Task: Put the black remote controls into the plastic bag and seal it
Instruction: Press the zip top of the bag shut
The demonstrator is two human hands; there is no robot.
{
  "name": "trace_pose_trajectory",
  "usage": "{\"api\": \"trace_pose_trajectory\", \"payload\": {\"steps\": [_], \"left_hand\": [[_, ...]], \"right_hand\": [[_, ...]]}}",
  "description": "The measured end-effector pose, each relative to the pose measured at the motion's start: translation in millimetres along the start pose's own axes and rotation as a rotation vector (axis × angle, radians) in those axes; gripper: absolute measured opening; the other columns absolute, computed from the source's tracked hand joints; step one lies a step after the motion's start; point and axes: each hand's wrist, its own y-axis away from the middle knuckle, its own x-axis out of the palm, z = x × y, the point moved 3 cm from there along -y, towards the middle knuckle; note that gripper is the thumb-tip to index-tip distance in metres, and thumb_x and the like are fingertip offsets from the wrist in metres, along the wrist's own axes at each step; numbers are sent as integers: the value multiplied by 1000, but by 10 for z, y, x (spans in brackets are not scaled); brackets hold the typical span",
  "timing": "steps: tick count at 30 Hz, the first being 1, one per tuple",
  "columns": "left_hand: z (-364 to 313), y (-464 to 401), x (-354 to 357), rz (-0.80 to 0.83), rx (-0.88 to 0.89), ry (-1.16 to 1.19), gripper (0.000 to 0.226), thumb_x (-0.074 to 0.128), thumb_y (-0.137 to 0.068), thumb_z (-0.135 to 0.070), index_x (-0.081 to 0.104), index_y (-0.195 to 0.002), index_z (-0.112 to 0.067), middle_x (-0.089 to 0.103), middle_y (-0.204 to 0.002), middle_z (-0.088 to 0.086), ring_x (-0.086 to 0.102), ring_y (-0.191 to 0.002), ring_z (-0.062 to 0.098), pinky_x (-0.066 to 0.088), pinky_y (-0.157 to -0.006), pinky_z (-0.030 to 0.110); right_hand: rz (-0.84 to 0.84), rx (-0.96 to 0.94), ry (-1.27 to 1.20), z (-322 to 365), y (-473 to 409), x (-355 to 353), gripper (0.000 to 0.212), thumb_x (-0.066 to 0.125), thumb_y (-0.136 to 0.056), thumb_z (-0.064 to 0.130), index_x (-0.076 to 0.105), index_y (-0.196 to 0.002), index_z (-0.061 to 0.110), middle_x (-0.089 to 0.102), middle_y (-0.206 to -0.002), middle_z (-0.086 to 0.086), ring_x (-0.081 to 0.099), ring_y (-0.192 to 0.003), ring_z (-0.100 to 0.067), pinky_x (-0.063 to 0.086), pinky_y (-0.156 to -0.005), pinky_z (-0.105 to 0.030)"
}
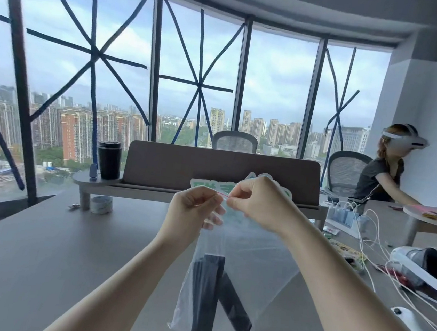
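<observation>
A clear plastic bag (253, 260) hangs above the grey table (40, 254), held up by its top edge. Inside it at the bottom stand black remote controls (206, 296), and one (233, 305) leans to the right. My left hand (193, 211) pinches the bag's pink zip strip at its left part. My right hand (258, 203) pinches the same strip just to the right, fingertips almost touching the left hand's. The bag's bottom hovers near the table.
A grey desk riser (224, 176) stands behind the bag with a black tumbler (109, 159) on its left end and a tape roll (101, 204) below. White cables (375, 252), a headset (427, 268) and a controller (408, 322) lie at right. A person with a headset sits at far right.
</observation>
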Motion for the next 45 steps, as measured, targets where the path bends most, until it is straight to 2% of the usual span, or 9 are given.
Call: {"api": "trace_pose_trajectory", "payload": {"steps": [5, 9, 11, 14, 17, 21, 28, 37, 45], "left_hand": [[-95, -47, -42, 24, 40, -56, 14, 62, -87, -12, 70, -75, -12, 67, -65, 4, 62, -54, 18, 49, -52, 27], [-126, -63, -57, 4, 71, -73, 18, 61, -87, -9, 68, -72, -15, 65, -63, 2, 61, -55, 16, 48, -53, 24], [-117, -63, -76, -18, 99, -86, 15, 60, -87, -6, 68, -74, -9, 63, -60, 3, 59, -55, 14, 47, -54, 23], [-86, -40, -93, -68, 133, -57, 13, 58, -87, -3, 64, -78, 4, 60, -59, 8, 56, -54, 12, 46, -53, 20], [-66, -22, -141, -134, 155, -3, 14, 56, -87, 2, 59, -77, 11, 57, -58, 11, 54, -50, 10, 47, -52, 18], [-70, -41, -293, -205, 188, 23, 13, 55, -86, 4, 61, -76, 9, 58, -58, 12, 54, -49, 10, 49, -54, 18], [-44, -113, -748, -349, 195, 13, 15, 56, -84, 0, 66, -74, -2, 61, -54, 3, 52, -53, 17, 50, -58, 26], [-11, -102, -1207, -451, 207, 17, 20, 56, -86, -4, 68, -72, -13, 63, -51, -3, 54, -51, 12, 51, -57, 21], [302, -71, -2114, -630, 16, 38, 21, 53, -90, -15, 64, -73, -20, 64, -51, -8, 59, -60, 11, 47, -69, 32]], "right_hand": [[35, 9, -40, 92, -11, -71, 16, 73, -84, 28, 74, -73, 18, 74, -74, -2, 51, -49, -1, 44, -58, -22], [22, 12, 29, 172, -1, -70, 15, 68, -87, 30, 72, -79, 18, 61, -62, 7, 51, -53, -1, 35, -57, -10], [5, 8, 22, 196, 11, -55, 16, 66, -89, 30, 72, -79, 18, 55, -56, 9, 48, -53, -1, 35, -55, -15], [-9, 4, 76, 209, 32, 5, 17, 63, -92, 33, 72, -85, 22, 60, -67, 11, 45, -63, 2, 29, -54, -20], [-19, -10, 99, 183, 67, 53, 16, 60, -92, 33, 72, -86, 23, 63, -73, 12, 54, -71, -8, 44, -63, -28], [-25, 20, 149, 74, 120, 32, 19, 58, -93, 37, 70, -85, 24, 68, -78, 9, 63, -82, -18, 50, -77, -38], [-41, 17, 242, -46, 215, -39, 24, 55, -94, 43, 69, -88, 25, 72, -83, 9, 62, -86, -19, 43, -72, -33], [3, -35, 295, 12, 223, 84, 20, 50, -97, 41, 61, -85, 28, 70, -97, 8, 63, -92, -22, 40, -73, -32], [-165, 51, 224, -295, -131, 183, 36, 55, -96, 30, 49, -62, 19, 56, -62, 3, 56, -65, -26, 48, -62, -38]]}}
